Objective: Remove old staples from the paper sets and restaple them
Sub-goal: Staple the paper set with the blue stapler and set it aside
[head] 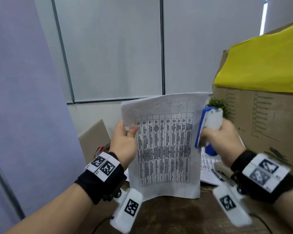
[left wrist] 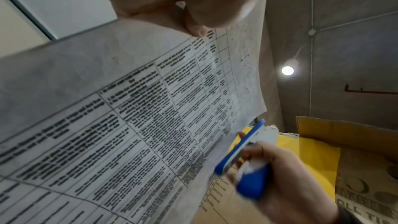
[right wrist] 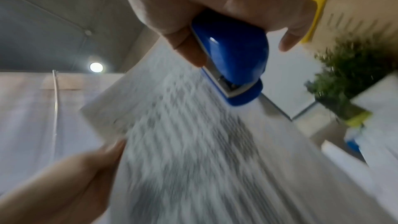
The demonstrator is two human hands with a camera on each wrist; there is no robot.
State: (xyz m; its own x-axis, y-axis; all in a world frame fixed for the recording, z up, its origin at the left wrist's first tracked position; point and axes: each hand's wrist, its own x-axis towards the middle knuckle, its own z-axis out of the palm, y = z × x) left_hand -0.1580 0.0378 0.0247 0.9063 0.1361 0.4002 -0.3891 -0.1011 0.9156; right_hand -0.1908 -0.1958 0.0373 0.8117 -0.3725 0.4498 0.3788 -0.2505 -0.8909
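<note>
We hold our left hand (head: 124, 142) raised in front of us, palm toward the paper set (head: 164, 146), with the thumb pressed on the printed front near the upper left edge and the fingers tucked behind, so the sheets are pinched upright. Our right hand (head: 225, 141) is lifted just beside the right edge of the paper, fingers curled tightly round a blue and white stapler (head: 208, 129) that points upward, its mouth close to that edge; whether the paper sits inside the mouth we cannot tell, as the right wrist view is blurred. Both wrists wear black bands with white tagged blocks.

Behind the right hand stands a large cardboard box (head: 264, 115) with a yellow cloth (head: 264, 61) draped over its top, and a small green plant (head: 218, 103) shows between the box and the stapler. More printed sheets (head: 207, 164) lie on the dark wooden table (head: 172, 215) under the right hand, and beside them rests a second, grey stapler (head: 222, 173). A beige board (head: 93, 137) leans against the wall at the left.

The paper set is held above the table, its lower edge close to the surface. Its front page carries a printed table in many narrow columns, and the top margin looks pitted with small holes.
</note>
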